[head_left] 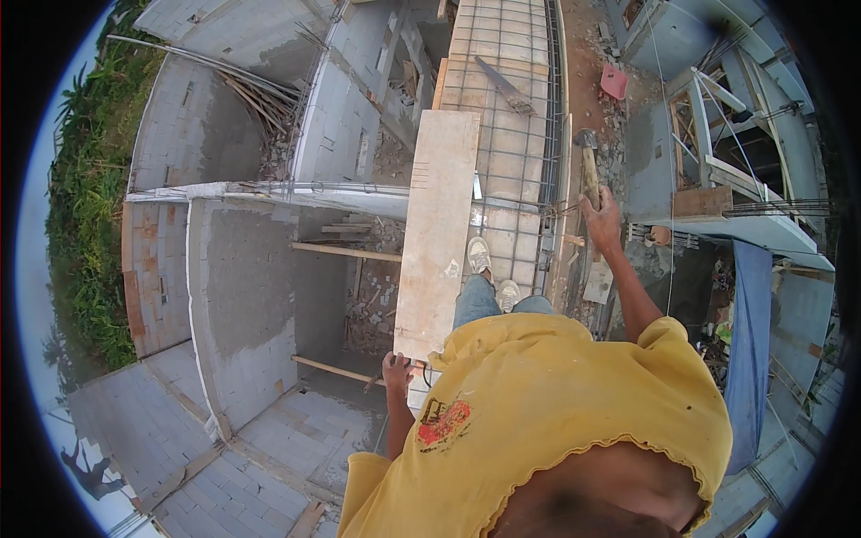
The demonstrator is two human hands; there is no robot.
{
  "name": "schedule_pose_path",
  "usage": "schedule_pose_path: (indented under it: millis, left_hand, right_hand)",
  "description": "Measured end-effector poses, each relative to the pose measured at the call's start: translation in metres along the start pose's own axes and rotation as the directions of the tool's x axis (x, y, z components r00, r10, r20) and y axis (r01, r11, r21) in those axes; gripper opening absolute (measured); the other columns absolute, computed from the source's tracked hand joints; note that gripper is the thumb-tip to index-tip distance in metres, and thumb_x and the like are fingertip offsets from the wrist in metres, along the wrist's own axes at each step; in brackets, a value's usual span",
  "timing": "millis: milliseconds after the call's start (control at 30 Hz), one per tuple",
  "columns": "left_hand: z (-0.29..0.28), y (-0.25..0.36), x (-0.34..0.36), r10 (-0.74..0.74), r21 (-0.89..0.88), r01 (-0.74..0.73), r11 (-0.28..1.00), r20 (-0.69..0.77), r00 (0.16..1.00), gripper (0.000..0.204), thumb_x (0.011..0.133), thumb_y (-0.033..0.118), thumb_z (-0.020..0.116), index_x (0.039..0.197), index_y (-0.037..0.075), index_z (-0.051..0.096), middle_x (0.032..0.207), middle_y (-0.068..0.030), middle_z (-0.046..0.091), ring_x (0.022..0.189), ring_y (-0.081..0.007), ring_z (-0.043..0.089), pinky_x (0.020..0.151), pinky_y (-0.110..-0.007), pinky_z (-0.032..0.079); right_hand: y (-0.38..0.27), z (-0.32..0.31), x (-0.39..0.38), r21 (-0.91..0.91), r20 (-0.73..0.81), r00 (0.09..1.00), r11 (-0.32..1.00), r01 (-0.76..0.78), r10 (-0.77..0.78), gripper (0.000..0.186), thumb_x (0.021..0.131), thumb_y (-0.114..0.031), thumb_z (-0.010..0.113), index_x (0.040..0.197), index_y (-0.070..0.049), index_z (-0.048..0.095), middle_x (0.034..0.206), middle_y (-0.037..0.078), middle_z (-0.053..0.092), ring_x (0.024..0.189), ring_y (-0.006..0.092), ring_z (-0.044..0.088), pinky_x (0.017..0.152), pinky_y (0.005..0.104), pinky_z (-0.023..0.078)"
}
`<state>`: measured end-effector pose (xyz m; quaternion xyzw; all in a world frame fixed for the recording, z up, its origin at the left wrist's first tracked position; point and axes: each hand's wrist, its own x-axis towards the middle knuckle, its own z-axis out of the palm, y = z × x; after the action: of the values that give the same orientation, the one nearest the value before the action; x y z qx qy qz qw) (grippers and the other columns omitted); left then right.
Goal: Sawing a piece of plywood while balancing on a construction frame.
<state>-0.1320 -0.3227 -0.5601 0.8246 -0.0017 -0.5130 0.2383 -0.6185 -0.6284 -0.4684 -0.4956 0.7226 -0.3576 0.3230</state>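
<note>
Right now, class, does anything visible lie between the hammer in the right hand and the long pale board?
Yes: seen from above, the line from the hammer in the right hand to the board crosses a wooden edge strip, then steel mesh. The handsaw lies farther ahead, off that line.

The right hand grips a wooden-handled hammer; the left hand is at the near end of a plywood panel. Ahead, a handsaw lies on steel rebar mesh.
</note>
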Motion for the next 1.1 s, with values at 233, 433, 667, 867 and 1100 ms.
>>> schedule_pose_path:
  millis: [233, 433, 667, 867, 1100]
  left_hand:
    - [0.039, 0.059, 0.029, 0.028, -0.087, -0.027, 0.996, 0.009, 1.000, 0.056, 0.098, 0.031, 0.059, 0.147, 0.019, 0.035, 0.113, -0.0071, 0.064, 0.091, -0.0206, 0.065, 0.071, -0.039, 0.049]
    - [0.058, 0.180, 0.017, 0.265, -0.056, -0.264, 0.963, 0.009, 0.964, 0.060, 0.097, 0.032, 0.062, 0.148, 0.016, 0.036, 0.113, -0.0058, 0.065, 0.093, -0.0174, 0.064, 0.074, -0.034, 0.049]
    - [0.098, 0.241, 0.026, 0.295, -0.196, -0.338, 0.921, -0.218, 0.930, 0.058, 0.097, 0.032, 0.061, 0.147, 0.013, 0.038, 0.112, -0.0073, 0.065, 0.091, -0.0183, 0.064, 0.072, -0.034, 0.049]
    - [0.227, 0.275, 0.027, 0.102, -0.338, -0.118, 0.934, -0.064, 0.993, 0.062, 0.098, 0.031, 0.060, 0.150, 0.015, 0.031, 0.116, -0.0080, 0.062, 0.089, -0.0186, 0.064, 0.072, -0.036, 0.050]
    - [0.310, 0.328, 0.008, 0.146, -0.330, -0.142, 0.933, -0.012, 0.989, 0.069, 0.097, 0.032, 0.062, 0.153, 0.016, 0.026, 0.122, -0.0131, 0.060, 0.100, -0.0256, 0.065, 0.081, -0.041, 0.052]
  right_hand:
    - [0.053, 0.050, 0.050, 0.111, -0.025, 0.992, 0.987, -0.120, 0.123, 0.021, 0.092, -0.022, 0.067, 0.095, -0.003, 0.059, 0.079, 0.004, 0.057, 0.073, 0.0124, 0.052, 0.068, 0.0310, 0.045]
    - [0.134, 0.063, 0.026, 0.119, 0.042, 0.894, 0.886, -0.449, 0.447, 0.018, 0.090, -0.020, 0.070, 0.092, -0.005, 0.060, 0.067, 0.000, 0.054, 0.055, 0.0140, 0.053, 0.051, 0.0344, 0.046]
    - [0.257, 0.031, 0.099, -0.317, 0.380, 0.795, 0.874, -0.368, 0.472, 0.027, 0.086, -0.024, 0.070, 0.100, -0.002, 0.066, 0.075, 0.004, 0.064, 0.064, 0.0191, 0.061, 0.059, 0.0364, 0.050]
    - [0.159, 0.068, 0.236, -0.236, 0.517, 0.616, 0.791, -0.565, 0.594, 0.048, 0.085, -0.036, 0.070, 0.116, 0.001, 0.064, 0.092, 0.012, 0.070, 0.082, 0.0223, 0.066, 0.071, 0.0386, 0.050]
    - [0.096, 0.069, 0.331, -0.445, 0.652, 0.564, 0.858, -0.255, 0.506, 0.057, 0.085, -0.039, 0.071, 0.125, 0.000, 0.059, 0.102, 0.014, 0.069, 0.093, 0.0228, 0.066, 0.082, 0.0378, 0.051]
